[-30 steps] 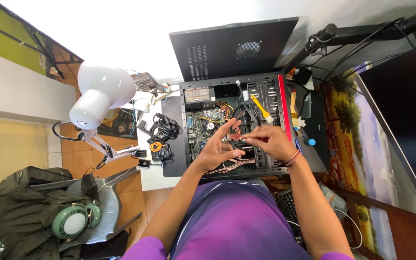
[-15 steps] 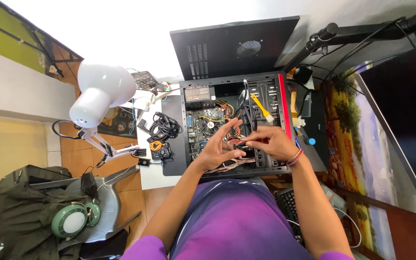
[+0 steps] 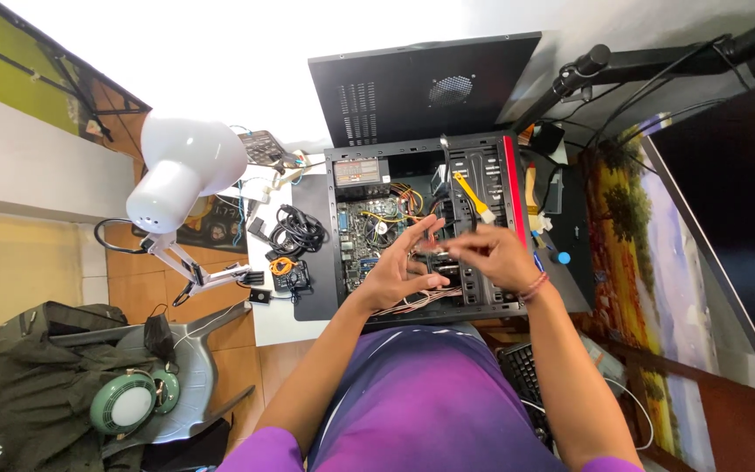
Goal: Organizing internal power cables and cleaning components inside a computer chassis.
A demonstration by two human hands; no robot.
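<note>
An open computer case (image 3: 421, 227) is laid flat on the tabletop (image 3: 308, 315) directly ahead of the person, its long axis running away from the body, and everything else is placed here relative to it. Both hands are held over its near half. The left hand (image 3: 399, 271) is spread, fingers splayed and pointing toward the case's far end, above the circuit board (image 3: 369, 232) and just above a bundle of thin wires (image 3: 417, 301) that trails across the near edge. The right hand (image 3: 491, 258) is set just beside it on the drive-bay side, fingers drawn together toward the left hand as if pinching something small; motion blur hides whether anything is actually gripped, so it cannot be told. The two hands meet near the middle of the case, the left being nearer the board, the right nearer the bays. A yellow-handled tool (image 3: 474, 197) is seen lying inside the far half, untouched. The removed side panel (image 3: 421, 87) is propped beyond the far end. A coil of black cable (image 3: 299, 232) lies just outside the left wall, with a white desk lamp (image 3: 181, 175) further left.
</note>
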